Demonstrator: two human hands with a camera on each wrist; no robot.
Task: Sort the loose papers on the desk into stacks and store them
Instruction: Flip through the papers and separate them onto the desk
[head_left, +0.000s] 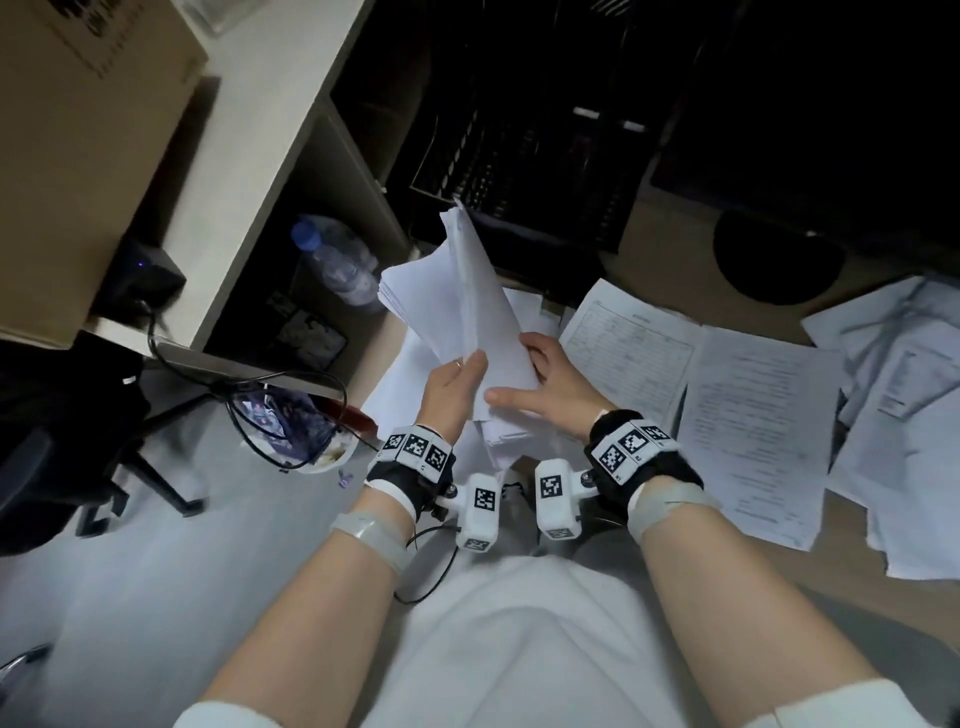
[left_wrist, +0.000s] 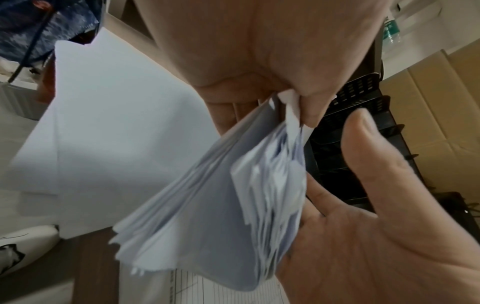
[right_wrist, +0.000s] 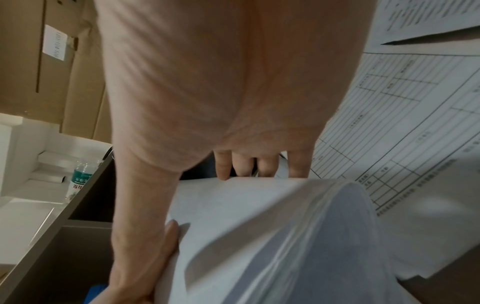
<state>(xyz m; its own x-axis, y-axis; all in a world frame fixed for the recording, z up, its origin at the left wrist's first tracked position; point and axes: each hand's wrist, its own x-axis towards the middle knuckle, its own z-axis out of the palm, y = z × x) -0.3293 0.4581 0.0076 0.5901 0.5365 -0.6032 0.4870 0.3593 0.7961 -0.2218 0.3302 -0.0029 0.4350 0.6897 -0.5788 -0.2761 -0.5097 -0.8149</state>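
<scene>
Both hands grip paper stack (head_left: 462, 296): left hand (head_left: 454, 387), right hand (head_left: 558, 387). Squaring step; next, judge: slot into black tray (head_left: 519, 171).

black trays (head_left: 524, 171) behind, loose papers (head_left: 753, 415) right

Behind each hand sits a black wrist strap (head_left: 410, 467) bearing white blocks printed with black square codes. A white camera unit (head_left: 480, 512) juts beside it. Grey tape (head_left: 371, 535) wraps each forearm; white sleeves (head_left: 228, 714) are pushed up.
</scene>
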